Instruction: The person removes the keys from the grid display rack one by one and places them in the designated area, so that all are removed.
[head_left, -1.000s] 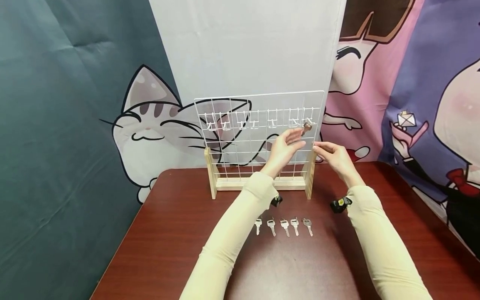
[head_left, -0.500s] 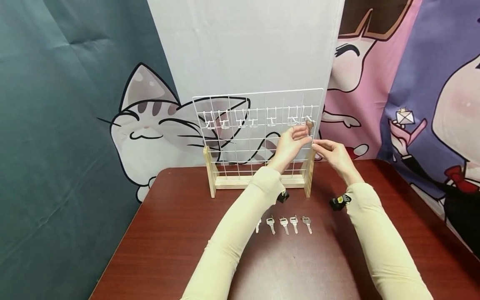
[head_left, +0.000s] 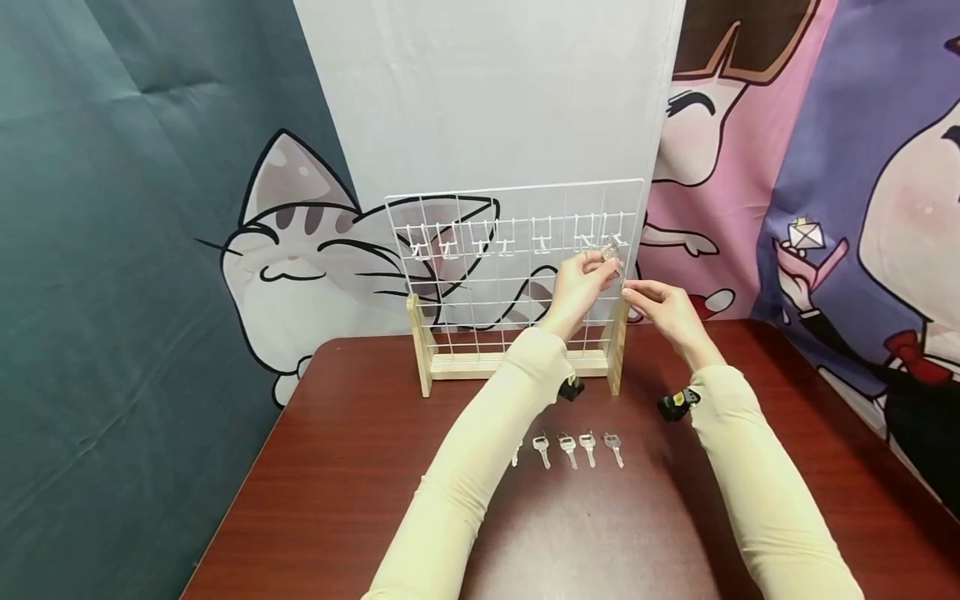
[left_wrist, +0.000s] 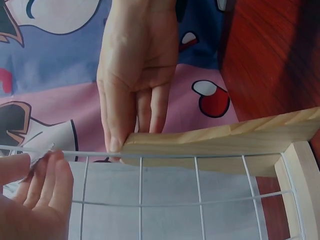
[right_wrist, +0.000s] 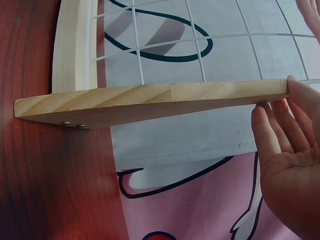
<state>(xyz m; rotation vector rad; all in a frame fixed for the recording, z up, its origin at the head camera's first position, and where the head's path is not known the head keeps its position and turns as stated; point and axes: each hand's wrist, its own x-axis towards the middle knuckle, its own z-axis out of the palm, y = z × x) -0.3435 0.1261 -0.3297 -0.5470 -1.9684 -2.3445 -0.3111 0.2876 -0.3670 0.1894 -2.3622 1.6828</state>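
A white wire grid rack stands on the table, with several white hooks along its upper part. In the head view, my left hand pinches a silvery key between thumb and fingers, right by the rightmost hook. Mostly covered by the fingers, the key also shows in the left wrist view. My right hand holds the top of the rack's right wooden post. From the right wrist view, its thumb lies on one side of that post and its fingers on the other.
Several keys lie in a row on the red-brown table in front of the rack, partly covered by the left sleeve. A printed cloth backdrop rises close behind the rack.
My left hand has shifted slightly right, and its thumb has moved up onto the key by the rightmost hook. My right hand has stayed at the post.
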